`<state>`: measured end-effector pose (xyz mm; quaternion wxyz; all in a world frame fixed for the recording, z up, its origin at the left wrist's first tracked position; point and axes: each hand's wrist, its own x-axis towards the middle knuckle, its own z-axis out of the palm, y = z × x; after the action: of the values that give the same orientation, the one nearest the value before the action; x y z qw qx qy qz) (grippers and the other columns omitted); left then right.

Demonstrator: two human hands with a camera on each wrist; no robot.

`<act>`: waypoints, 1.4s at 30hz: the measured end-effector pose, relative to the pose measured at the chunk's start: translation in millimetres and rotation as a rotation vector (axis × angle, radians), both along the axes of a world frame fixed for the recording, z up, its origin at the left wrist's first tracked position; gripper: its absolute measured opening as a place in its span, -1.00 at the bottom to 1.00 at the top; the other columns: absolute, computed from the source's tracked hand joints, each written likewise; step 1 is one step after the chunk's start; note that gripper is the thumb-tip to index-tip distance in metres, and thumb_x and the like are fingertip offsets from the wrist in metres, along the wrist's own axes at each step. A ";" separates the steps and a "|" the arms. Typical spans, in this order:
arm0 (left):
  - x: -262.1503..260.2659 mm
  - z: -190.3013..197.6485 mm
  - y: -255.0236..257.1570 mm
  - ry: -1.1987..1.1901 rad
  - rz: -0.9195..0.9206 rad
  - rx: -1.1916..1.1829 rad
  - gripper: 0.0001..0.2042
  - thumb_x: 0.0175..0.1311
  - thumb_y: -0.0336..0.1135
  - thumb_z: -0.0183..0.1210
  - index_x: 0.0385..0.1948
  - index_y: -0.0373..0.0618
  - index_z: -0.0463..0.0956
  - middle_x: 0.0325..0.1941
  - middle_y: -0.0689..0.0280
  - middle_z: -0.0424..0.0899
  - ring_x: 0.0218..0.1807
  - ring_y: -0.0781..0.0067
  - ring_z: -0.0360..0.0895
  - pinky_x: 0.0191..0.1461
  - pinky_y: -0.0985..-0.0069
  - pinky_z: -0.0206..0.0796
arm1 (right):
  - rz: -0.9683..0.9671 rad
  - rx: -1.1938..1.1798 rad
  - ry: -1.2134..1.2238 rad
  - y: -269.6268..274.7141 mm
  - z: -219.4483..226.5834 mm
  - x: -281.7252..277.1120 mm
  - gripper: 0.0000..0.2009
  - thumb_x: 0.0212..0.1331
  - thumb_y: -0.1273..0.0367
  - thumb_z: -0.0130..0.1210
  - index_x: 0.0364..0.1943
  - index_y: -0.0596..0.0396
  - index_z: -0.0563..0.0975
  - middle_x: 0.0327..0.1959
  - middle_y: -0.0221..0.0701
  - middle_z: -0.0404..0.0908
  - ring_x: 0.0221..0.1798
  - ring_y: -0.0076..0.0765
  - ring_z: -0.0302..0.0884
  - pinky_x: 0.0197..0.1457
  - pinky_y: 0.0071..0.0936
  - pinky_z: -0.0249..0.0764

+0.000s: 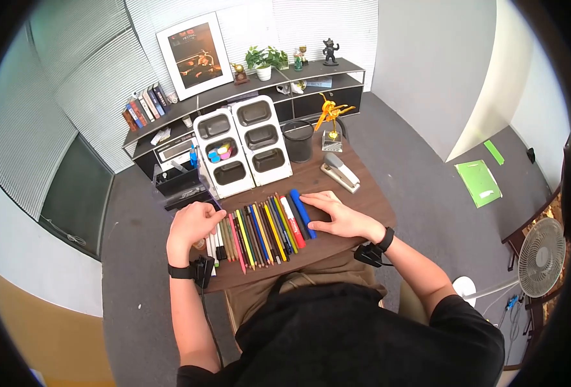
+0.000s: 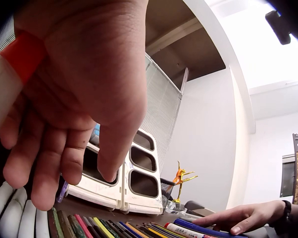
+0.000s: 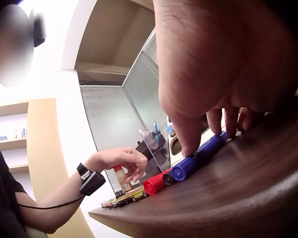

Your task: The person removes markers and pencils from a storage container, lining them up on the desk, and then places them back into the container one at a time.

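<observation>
Pens and pencils [image 1: 263, 232] lie side by side in a row on the brown desk [image 1: 369, 193]. At the row's right end my right hand [image 1: 343, 218] touches a thick blue marker [image 3: 201, 157], thumb near one end and fingertips farther along it. A red-and-white marker [image 1: 292, 222] and a dark one lie next to it. My left hand [image 1: 197, 224] hovers at the left end with loosely bent fingers, above several white markers [image 2: 27, 218]. A small bottle with an orange-red cap [image 2: 23, 57] stands beside that hand, mostly hidden in the head view.
Two white-framed racks with dark bins [image 1: 260, 138] stand behind the row, one bin holding colourful items. A clear pen organizer [image 1: 192, 190] is at the left. A stapler [image 1: 340, 173], mesh bin [image 1: 298, 142] and golden figurine [image 1: 332, 122] are at the back right.
</observation>
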<state>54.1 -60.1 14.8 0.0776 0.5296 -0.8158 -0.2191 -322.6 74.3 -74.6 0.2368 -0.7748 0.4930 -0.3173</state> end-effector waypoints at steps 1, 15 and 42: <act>-0.3 0.6 1.1 0.004 0.005 0.008 -0.56 0.46 0.09 0.30 -0.49 -0.10 0.74 -0.58 0.33 0.79 -0.50 0.45 0.79 -0.25 0.40 0.61 | 0.000 -0.002 -0.002 0.8 0.0 0.9 -0.21 0.35 0.22 0.45 0.62 0.16 0.39 0.64 -0.08 0.42 0.67 0.09 0.24 0.78 -0.06 0.13; 3.2 -8.3 -4.0 0.013 -0.013 -0.031 -0.56 0.50 0.03 0.31 -0.51 -0.14 0.71 -0.56 0.34 0.81 -0.53 0.49 0.75 -0.33 0.44 0.55 | -0.028 -0.046 0.007 1.3 -1.0 3.2 -0.21 0.35 0.16 0.46 0.58 0.24 0.41 0.60 -0.05 0.45 0.63 0.11 0.28 0.75 -0.04 0.19; -0.9 -1.4 1.4 -0.039 0.020 -0.006 -0.56 0.48 0.13 0.30 -0.43 -0.06 0.77 -0.54 0.39 0.82 -0.42 0.41 0.81 -0.19 0.37 0.59 | -0.031 -0.052 0.022 0.8 -2.4 3.7 -0.17 0.36 0.14 0.46 0.61 0.22 0.37 0.59 -0.08 0.45 0.64 0.11 0.26 0.75 -0.02 0.16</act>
<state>53.3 -58.7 13.4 0.0655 0.5416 -0.8125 -0.2054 -318.9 75.1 -77.1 0.2063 -0.7764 0.4990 -0.3249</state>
